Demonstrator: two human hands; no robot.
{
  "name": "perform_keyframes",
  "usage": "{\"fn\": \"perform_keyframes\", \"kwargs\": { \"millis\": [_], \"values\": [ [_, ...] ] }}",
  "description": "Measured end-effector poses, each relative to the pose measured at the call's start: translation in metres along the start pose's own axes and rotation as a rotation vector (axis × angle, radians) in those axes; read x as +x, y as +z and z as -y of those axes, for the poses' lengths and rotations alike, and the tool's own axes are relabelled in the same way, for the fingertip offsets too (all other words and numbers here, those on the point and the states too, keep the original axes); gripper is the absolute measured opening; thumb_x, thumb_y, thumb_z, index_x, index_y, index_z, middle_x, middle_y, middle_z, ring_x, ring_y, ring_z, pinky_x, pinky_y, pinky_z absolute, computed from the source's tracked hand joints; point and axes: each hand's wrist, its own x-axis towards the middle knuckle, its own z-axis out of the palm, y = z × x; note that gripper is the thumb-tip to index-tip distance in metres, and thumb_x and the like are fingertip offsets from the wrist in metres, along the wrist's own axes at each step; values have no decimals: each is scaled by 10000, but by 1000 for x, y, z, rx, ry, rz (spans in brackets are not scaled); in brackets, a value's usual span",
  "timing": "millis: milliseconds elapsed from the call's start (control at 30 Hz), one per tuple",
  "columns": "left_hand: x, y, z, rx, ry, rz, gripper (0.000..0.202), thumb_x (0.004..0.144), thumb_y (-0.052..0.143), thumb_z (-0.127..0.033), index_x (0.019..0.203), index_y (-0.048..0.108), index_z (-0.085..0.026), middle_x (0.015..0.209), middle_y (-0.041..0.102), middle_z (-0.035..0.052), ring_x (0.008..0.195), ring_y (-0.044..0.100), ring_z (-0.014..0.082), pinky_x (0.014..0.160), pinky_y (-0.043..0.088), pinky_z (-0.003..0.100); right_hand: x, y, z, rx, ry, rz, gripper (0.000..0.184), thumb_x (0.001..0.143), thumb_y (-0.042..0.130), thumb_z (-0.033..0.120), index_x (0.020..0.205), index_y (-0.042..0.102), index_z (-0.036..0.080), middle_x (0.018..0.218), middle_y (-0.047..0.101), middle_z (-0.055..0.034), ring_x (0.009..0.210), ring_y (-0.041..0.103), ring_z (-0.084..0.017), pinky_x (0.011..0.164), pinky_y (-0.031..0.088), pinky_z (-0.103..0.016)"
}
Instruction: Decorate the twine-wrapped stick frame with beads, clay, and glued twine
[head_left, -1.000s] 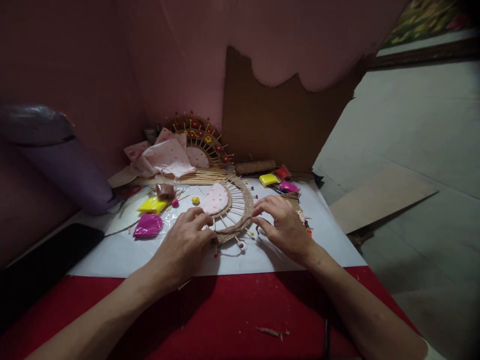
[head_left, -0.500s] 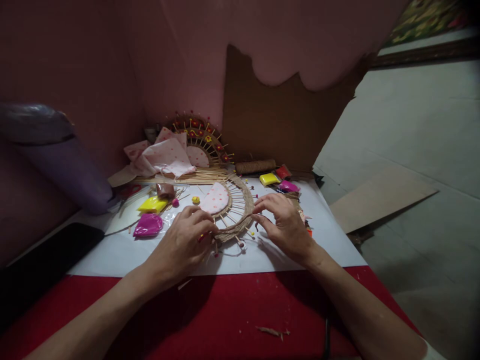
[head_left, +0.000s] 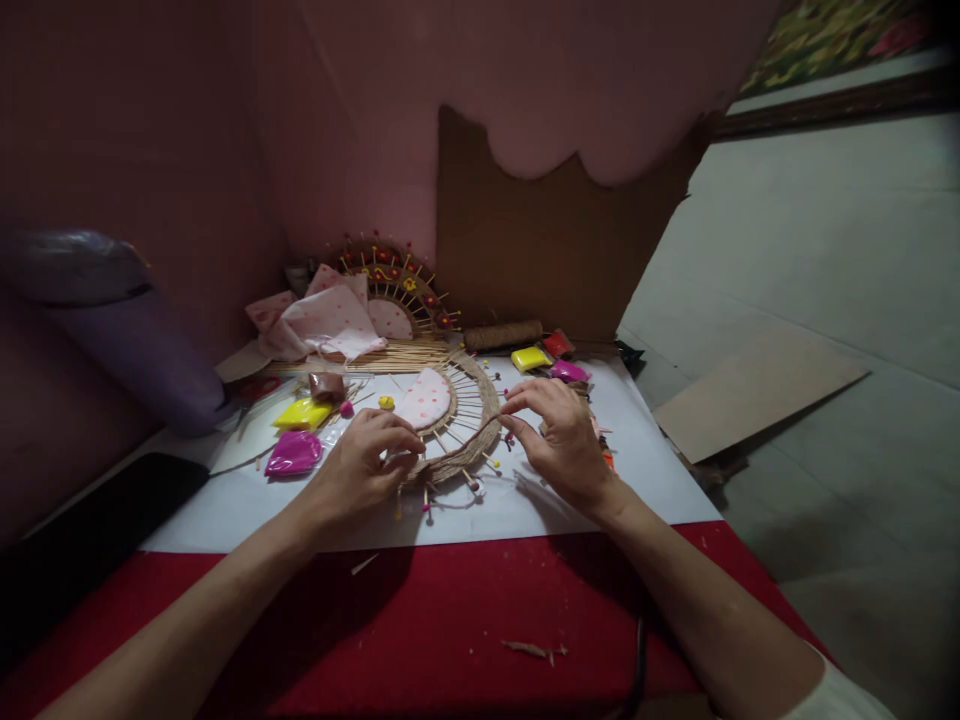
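A half-round stick craft piece (head_left: pixel 491 400) lies on white paper, its outer arc wrapped in twine. Small coloured balls tip its sticks, and a dotted pink fabric half-circle (head_left: pixel 426 398) forms its centre. A thin brown strand (head_left: pixel 472 438) runs along the lower part of the arc. My left hand (head_left: pixel 367 460) is closed at the arc's lower left end, thumb and forefinger together at the strand's near end. My right hand (head_left: pixel 559 440) pinches the strand's other end between thumb and forefinger, just off the arc's right side. A short dark tail hangs below those fingers.
Yellow (head_left: pixel 304 413) and magenta clay packs (head_left: pixel 294 454) lie left, with more packs (head_left: pixel 531 358) at right. Behind are a twine roll (head_left: pixel 502 335), thin sticks (head_left: pixel 405 355), dotted cloth (head_left: pixel 330 315) and a decorated half-round piece (head_left: pixel 409 285). Cut cardboard (head_left: pixel 555 250) leans on the wall.
My left hand has shifted slightly left along the arc's lower end, uncovering more sticks there. My right hand still pinches the strand, which now lifts slightly towards it. The whole view has shifted a little.
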Motion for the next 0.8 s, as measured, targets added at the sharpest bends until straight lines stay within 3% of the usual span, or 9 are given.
{"fn": "perform_keyframes", "kwargs": {
  "millis": [233, 500, 633, 800],
  "values": [
    [11, 2, -8, 221, -63, 133, 147, 809, 585, -299, 734, 668, -203, 794, 628, 52, 829, 467, 225, 742, 391, 370, -1, 2, -2, -4, 0, -14, 20, 821, 603, 209, 805, 610, 217, 908, 623, -42, 945, 538, -224, 856, 379, -387],
    [20, 6, -10, 250, -97, 220, 161, 757, 564, -193, 650, 682, -218, 758, 630, 65, 845, 481, 243, 728, 391, 369, -2, 2, -1, 1, -5, -12, 25, 824, 599, 210, 803, 607, 220, 916, 623, -37, 952, 537, -224, 857, 382, -396],
    [21, 6, -8, 191, -116, 234, 157, 745, 562, -207, 644, 683, -208, 736, 637, 62, 836, 501, 238, 740, 402, 381, -3, 2, -2, 1, 0, -9, 28, 824, 603, 213, 797, 602, 219, 911, 622, -36, 946, 538, -226, 851, 384, -396],
    [26, -3, -9, -52, -211, 275, 196, 768, 547, -253, 635, 663, -168, 645, 631, 28, 661, 544, 161, 639, 432, 297, -3, 2, -1, 8, -1, -16, 42, 823, 595, 205, 789, 597, 228, 910, 622, -34, 945, 539, -227, 848, 383, -401]
  ]
}}
